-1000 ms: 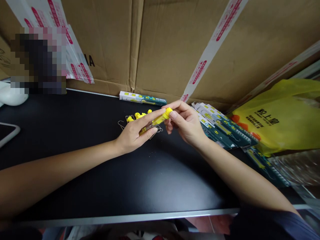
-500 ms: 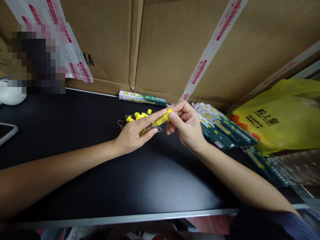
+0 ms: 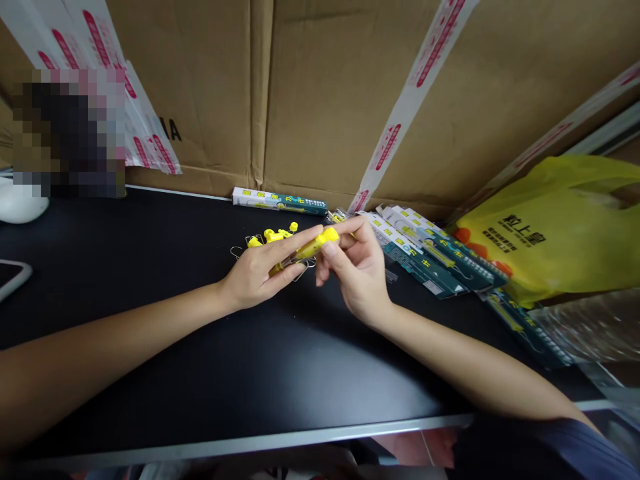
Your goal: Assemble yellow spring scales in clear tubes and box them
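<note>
Held at a slant over the table is a spring scale (image 3: 309, 249) with a clear tube and yellow ends. My left hand (image 3: 255, 272) wraps its fingers and thumb along the tube, hiding part of it. At the upper end, the thumb and fingers of my right hand (image 3: 357, 267) close around the yellow cap (image 3: 327, 236). Behind my left hand lie several yellow plastic parts (image 3: 273, 235) and a bent wire hook (image 3: 236, 252). More wire shows just under the tube, partly covered by my fingers.
A printed spring scale box (image 3: 280, 201) lies against the cardboard (image 3: 320, 100). Several more boxes (image 3: 425, 250) are piled to the right, beside a yellow plastic bag (image 3: 555, 233). A phone (image 3: 14, 277) and a white object (image 3: 23, 200) sit at the left edge of the black table (image 3: 240, 380).
The view has shifted slightly. My right hand stays on the yellow cap, its fingers a little turned, and the spring scale now lies flatter. My left hand keeps its hold.
</note>
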Demonstrator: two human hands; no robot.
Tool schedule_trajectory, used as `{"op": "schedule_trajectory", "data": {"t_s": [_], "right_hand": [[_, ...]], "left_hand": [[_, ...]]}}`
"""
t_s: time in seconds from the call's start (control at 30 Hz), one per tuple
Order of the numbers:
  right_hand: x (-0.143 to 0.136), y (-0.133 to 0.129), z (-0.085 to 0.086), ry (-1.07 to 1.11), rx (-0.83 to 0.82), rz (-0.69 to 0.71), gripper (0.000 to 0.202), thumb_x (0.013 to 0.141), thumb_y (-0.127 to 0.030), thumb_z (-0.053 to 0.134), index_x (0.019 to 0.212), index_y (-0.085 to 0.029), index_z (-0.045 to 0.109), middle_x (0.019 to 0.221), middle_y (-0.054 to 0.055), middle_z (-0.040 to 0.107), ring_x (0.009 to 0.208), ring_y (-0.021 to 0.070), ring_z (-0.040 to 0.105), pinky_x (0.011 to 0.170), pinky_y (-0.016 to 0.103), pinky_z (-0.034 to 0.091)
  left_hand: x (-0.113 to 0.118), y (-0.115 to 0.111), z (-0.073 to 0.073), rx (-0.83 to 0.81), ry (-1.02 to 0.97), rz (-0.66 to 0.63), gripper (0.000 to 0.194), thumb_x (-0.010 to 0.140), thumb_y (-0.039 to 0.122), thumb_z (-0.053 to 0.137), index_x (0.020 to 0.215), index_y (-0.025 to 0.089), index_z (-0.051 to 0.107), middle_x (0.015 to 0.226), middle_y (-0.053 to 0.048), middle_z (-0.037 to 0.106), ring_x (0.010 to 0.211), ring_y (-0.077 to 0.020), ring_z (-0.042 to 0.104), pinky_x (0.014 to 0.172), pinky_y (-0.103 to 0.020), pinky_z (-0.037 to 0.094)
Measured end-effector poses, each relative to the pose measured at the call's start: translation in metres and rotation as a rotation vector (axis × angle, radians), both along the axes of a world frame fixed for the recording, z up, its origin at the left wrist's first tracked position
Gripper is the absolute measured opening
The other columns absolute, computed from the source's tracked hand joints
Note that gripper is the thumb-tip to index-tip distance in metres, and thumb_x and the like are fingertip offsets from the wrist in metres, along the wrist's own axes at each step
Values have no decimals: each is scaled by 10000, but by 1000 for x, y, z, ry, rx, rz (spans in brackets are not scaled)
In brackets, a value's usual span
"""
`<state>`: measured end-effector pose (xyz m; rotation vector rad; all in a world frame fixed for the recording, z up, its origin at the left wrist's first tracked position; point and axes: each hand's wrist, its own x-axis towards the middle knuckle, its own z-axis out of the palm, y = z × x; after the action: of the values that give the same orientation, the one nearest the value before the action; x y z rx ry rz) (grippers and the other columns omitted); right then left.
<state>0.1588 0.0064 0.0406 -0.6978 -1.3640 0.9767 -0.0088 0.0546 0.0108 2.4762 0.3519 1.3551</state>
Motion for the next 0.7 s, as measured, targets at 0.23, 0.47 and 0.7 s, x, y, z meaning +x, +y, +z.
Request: {"op": "schedule_trajectory", "data": {"t_s": [0.23,0.47,0.7], "right_hand": [[6,-1,-3,-46,33,57,166,899,-342,568,995,-213,528,624,-65,529,448,69,502,411,194,461],[5,-4,-4,-67,54,9,202,877,-370,605,914,-209,488,530,-102,487,390,58,457,406,190,422],[5,-3,-2,-65,55,83,194,879,-352,605,914,-210,478,581,-91,520,413,56,479,411,187,441]], "left_hand": [[-3,2,-1,43,-4,-27,592,907,208,537,1462,244,333,1375,-74,545,1131,-177,620,975,-244,488],[-4,0,0,54,10,-6,613,887,173,556,1456,253,345,1354,-66,566,1122,-171,626,983,-244,487],[-6,2,-4,55,18,9,629,880,180,568,1459,257,335,1338,-57,581,1099,-157,635,985,-224,474]]}}
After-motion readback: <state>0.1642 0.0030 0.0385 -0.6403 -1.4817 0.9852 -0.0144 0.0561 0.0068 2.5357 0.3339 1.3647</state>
